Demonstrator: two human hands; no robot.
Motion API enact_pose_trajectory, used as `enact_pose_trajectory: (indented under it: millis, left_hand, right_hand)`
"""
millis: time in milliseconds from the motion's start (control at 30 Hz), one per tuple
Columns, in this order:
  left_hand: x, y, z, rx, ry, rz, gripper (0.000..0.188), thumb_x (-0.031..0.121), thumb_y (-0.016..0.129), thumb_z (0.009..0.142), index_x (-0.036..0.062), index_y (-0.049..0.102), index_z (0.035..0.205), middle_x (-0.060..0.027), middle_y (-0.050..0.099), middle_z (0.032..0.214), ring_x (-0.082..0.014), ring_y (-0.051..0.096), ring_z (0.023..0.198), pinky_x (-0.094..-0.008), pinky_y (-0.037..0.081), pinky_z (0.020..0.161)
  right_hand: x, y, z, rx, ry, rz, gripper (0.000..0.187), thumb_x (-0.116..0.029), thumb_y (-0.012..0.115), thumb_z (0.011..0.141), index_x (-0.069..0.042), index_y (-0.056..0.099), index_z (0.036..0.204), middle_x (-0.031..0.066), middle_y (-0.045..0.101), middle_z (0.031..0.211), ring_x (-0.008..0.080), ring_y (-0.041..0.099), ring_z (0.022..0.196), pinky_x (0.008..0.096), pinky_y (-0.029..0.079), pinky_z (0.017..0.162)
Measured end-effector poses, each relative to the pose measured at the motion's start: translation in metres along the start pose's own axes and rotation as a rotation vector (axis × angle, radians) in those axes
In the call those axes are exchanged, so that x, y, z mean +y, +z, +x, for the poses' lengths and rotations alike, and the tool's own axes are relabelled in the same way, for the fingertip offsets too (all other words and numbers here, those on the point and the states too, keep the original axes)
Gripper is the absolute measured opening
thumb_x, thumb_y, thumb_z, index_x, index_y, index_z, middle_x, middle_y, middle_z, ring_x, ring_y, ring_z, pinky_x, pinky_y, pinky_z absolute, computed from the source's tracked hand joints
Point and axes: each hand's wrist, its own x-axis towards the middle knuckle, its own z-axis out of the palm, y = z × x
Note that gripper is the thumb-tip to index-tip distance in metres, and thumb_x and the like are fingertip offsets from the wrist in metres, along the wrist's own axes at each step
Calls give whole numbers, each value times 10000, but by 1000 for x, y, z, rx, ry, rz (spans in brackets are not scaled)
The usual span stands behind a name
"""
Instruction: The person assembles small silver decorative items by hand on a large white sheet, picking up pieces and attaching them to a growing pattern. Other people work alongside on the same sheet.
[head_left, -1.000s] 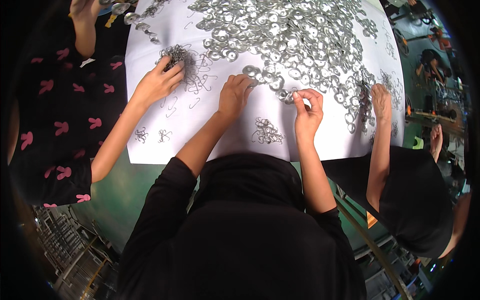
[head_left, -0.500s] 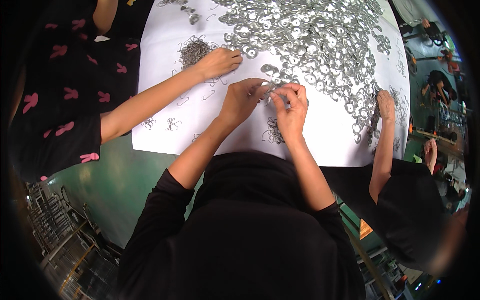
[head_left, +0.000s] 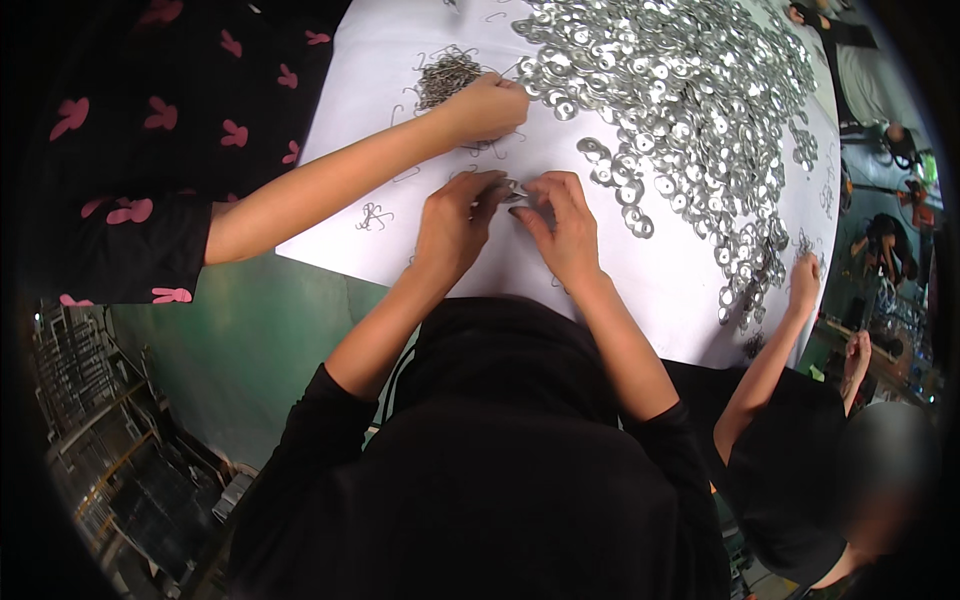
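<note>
My left hand (head_left: 455,225) is closed, pinching a small silvery metal disc (head_left: 511,188) between thumb and fingers above the white tabletop. Just right of it, my right hand (head_left: 566,225) has its thumb and forefinger curved and apart beside the disc. I see nothing clearly held there. Beyond my hands spreads a large heap of round metal discs with central holes (head_left: 690,110). A few discs (head_left: 625,185) lie nearest my right hand. Whatever lies under my palms is hidden.
At the left, a co-worker's hand (head_left: 492,107) reaches across beside a pile of thin wire hooks (head_left: 447,78). A small hook cluster (head_left: 373,216) lies nearer me. On the right, another co-worker's hand (head_left: 806,280) is by the white table's (head_left: 660,310) edge.
My view has turned, so the table and heap appear shifted right. My right thumb and forefinger have parted from their pinch at the metal piece; my left hand still holds it.
</note>
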Motion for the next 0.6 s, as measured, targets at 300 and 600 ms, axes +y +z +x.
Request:
enact_pose_trajectory:
  millis: [300, 600]
  left_hand:
    - [-11, -64, -35, 141, -277, 71, 205, 36, 590, 880, 16, 653, 1074, -80, 616, 781, -130, 624, 672, -253, 504, 584]
    - [-14, -52, -38, 91, -216, -24, 271, -6, 552, 882, 33, 624, 1140, -69, 613, 868, -122, 630, 742, -239, 526, 623]
  right_hand:
    - [29, 80, 54, -327, -273, -256, 66, -134, 598, 817, -85, 580, 858, 72, 535, 886, 240, 604, 807, 369, 505, 652]
    - [42, 72, 41, -402, -275, -527, 118, -137, 644, 792, -56, 599, 866, 67, 585, 871, 229, 616, 819, 344, 499, 644]
